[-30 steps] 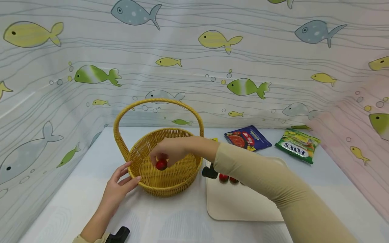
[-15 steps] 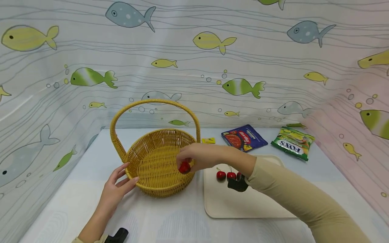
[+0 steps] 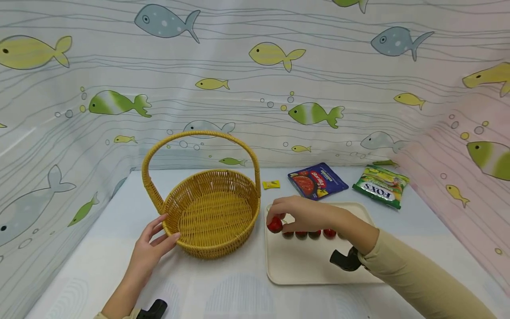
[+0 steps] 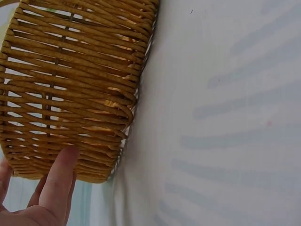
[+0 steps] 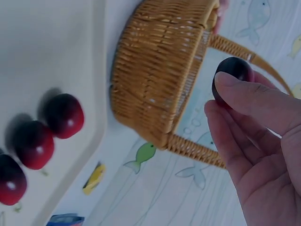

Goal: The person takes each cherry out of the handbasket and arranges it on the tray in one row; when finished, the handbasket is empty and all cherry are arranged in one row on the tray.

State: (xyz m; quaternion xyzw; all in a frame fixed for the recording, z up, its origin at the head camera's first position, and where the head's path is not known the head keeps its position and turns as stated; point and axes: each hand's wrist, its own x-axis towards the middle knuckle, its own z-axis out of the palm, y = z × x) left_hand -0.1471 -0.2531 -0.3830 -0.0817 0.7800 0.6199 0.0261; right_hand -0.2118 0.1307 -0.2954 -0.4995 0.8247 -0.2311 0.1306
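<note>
My right hand (image 3: 307, 215) pinches a dark red cherry (image 3: 275, 224) between thumb and fingers, above the left edge of the cream tray (image 3: 314, 270). In the right wrist view this cherry (image 5: 233, 70) shows at the fingertips, with the basket behind it. Several more cherries (image 3: 329, 233) lie in a row on the tray, partly covered by the right hand. A round yellow wicker basket (image 3: 217, 219) with a tall handle stands to the left, nothing inside it. My left hand (image 3: 149, 250) touches its left front rim from outside, a digit against the weave (image 4: 66, 117) in the left wrist view.
Behind the tray lie a blue Barilla pouch (image 3: 318, 180) and a green Fox's bag (image 3: 381, 185). A small yellow packet (image 3: 271, 184) lies right of the basket. A fish-patterned curtain (image 3: 223, 106) rises behind the white table (image 3: 219, 292).
My right hand has moved right, from over the basket to over the tray's left edge, with the cherry still in its fingers. The left hand stays at the basket's rim.
</note>
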